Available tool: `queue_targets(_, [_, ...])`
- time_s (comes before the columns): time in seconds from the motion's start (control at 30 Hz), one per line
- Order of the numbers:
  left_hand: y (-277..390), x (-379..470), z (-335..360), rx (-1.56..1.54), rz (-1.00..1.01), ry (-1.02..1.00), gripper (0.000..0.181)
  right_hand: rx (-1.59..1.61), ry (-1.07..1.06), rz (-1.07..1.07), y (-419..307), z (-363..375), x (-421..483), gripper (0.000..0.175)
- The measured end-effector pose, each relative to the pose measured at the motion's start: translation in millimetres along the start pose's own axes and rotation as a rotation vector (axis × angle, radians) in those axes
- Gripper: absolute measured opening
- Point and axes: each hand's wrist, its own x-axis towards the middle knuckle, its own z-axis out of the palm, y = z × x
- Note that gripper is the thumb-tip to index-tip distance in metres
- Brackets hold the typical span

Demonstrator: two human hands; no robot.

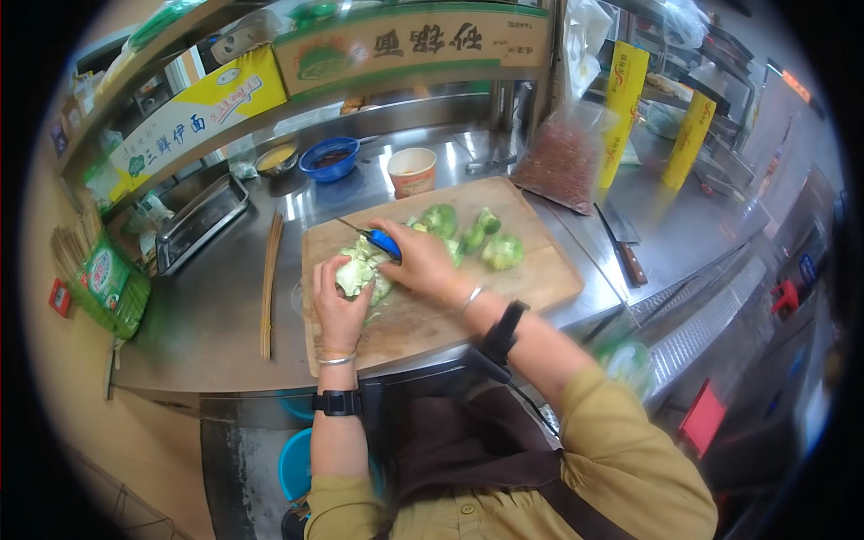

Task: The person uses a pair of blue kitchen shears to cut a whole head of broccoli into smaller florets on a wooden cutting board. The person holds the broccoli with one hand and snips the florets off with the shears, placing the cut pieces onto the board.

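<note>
My left hand point(341, 300) grips a pale green cut vegetable point(355, 273), too blurred to name surely, at the left of the wooden cutting board point(432, 324). Beside it my right hand point(422, 260) is closed on the blue handle of a small knife point(383, 243), whose thin dark blade points up and left. Its thumb is near the same vegetable. Several green vegetable pieces point(503, 252), perhaps broccoli, lie at the middle and right of the board. Small green scraps are under my hands.
Bamboo skewers point(271, 287) lie left of the board. Behind it stand a paper cup point(412, 173), a blue bowl point(329, 160) and a metal bowl point(277, 159). A metal tray point(202, 223) is at left. A filled plastic bag point(563, 158) and a wooden-handled knife point(631, 263) are at right.
</note>
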Motion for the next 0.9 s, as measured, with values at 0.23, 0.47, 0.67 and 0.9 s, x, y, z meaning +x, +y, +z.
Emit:
queue_targets(0.23, [-11.3, -3.0, 1.2, 0.073, -0.037, 0.05, 0.045, -0.231, -0.069, -0.163, -18.7, -4.1, -3.5, 0.055])
queue_targets(0.47, [-5.2, -1.5, 8.2, 0.174, -0.005, 0.114, 0.043, -0.335, 0.022, -0.232, -22.8, -2.6, -1.7, 0.042])
queue_targets(0.67, [-19.2, 2.5, -1.6, 0.268, -0.119, 0.253, 0.045, -0.333, -0.03, -0.144, -40.6, -18.2, -5.1, 0.053])
queue_targets(0.9, [-15.4, 0.0, -5.3, 0.083, -0.124, 0.204, 0.044, -0.286, 0.047, 0.276, 39.6, -83.6, 21.2, 0.053])
